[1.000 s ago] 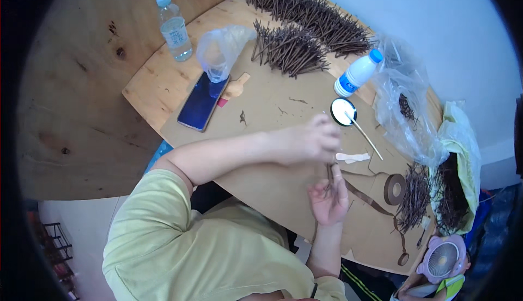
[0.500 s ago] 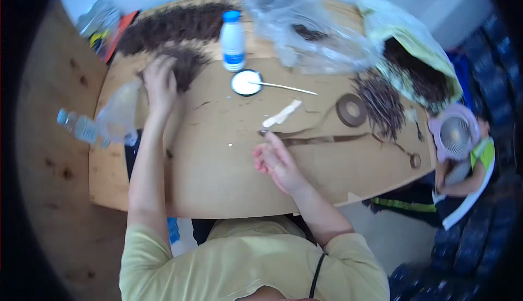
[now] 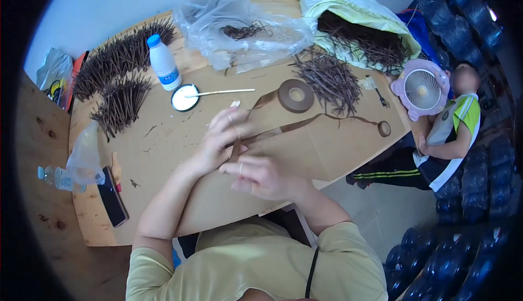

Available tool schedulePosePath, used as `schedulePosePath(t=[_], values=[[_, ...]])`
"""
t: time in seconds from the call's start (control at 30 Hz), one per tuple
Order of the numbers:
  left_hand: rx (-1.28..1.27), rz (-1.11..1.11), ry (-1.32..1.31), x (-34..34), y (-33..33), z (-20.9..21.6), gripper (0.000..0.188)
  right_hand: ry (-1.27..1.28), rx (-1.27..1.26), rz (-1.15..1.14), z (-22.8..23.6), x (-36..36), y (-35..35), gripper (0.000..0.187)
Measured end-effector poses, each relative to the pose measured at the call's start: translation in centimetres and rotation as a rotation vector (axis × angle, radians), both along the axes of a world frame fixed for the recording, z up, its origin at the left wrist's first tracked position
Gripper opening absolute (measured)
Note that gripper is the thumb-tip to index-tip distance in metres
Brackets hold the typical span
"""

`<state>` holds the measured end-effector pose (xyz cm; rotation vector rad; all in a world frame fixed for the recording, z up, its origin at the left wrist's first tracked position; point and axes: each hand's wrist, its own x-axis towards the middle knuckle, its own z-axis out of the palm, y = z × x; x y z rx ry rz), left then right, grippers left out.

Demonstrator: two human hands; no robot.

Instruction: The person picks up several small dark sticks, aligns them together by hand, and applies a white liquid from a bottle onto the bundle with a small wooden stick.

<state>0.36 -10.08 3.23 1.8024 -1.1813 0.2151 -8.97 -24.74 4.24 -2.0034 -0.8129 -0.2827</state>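
So, far left, a water bottle is lying next to a phone; a bunch of dark twigs is sitting beyond them, then a white bottle and a dish of white paste; the left hand is hovering over the cardboard, fingers half bent, with the brown tape running in under them; the right hand is sitting just below, index finger out and the rest folding in; can't tell which hand is actually pinching the end; the tape's long axis is heading right and slightly away, its end lying between both hands, the left looking nearer; a big roll and a small roll are resting further right.
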Motion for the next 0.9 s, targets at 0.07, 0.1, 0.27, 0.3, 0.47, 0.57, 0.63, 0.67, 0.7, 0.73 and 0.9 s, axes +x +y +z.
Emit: schedulePosePath(t=[0.07, 0.1, 0.27, 0.3, 0.47, 0.57, 0.63, 0.67, 0.7, 0.73, 0.9], values=[[0.193, -0.129, -0.230, 1.1, 0.5, -0.8, 0.040, -0.050, -0.267, -0.035, 2.0, -0.9, -1.2, 0.028], [0.255, -0.135, -0.141, 0.4, 0.6, -0.5, 0.031, -0.117, -0.150, -0.187, 1.9, -0.4, -2.9, 0.027], [0.478, -0.135, -0.252, -1.7, 1.9, 0.6, 0.048, -0.095, -0.326, -1.403, -0.1, 4.5, -18.5, 0.026], [0.519, -0.111, -0.304, -2.3, 2.2, 1.5, 0.054, 0.076, -0.546, -1.461, -1.0, 4.7, -21.5, 0.025], [0.606, -0.321, 0.080, -4.5, 4.4, 6.3, 0.072, 0.285, -0.459, -1.402, -2.2, 4.2, -25.9, 0.021], [0.364, -0.522, 0.354, -4.1, 6.0, 7.2, 0.072, 0.370, 0.096, -1.138, -1.2, 4.8, -24.6, 0.016], [0.187, -0.496, 0.514, -3.7, 7.0, 6.6, 0.066, 0.618, 0.519, -1.001, 1.5, 4.8, -21.3, 0.014], [0.118, -0.400, 0.600, -3.5, 7.4, 5.3, 0.063, 0.634, 0.582, -0.887, 1.8, 4.7, -19.7, 0.014], [0.046, -0.308, 0.673, -3.4, 7.7, 4.4, 0.059, 0.641, 0.643, -0.773, 2.2, 4.4, -18.3, 0.014], [-0.094, -0.358, 0.847, -3.5, 8.0, 3.9, 0.054, 0.658, 0.701, -0.641, 2.3, 4.7, -16.7, 0.013], [-0.360, -0.217, 1.111, -4.1, 6.3, 1.8, 0.039, 0.636, 0.568, -0.399, 0.2, 4.3, -4.4, 0.012]])
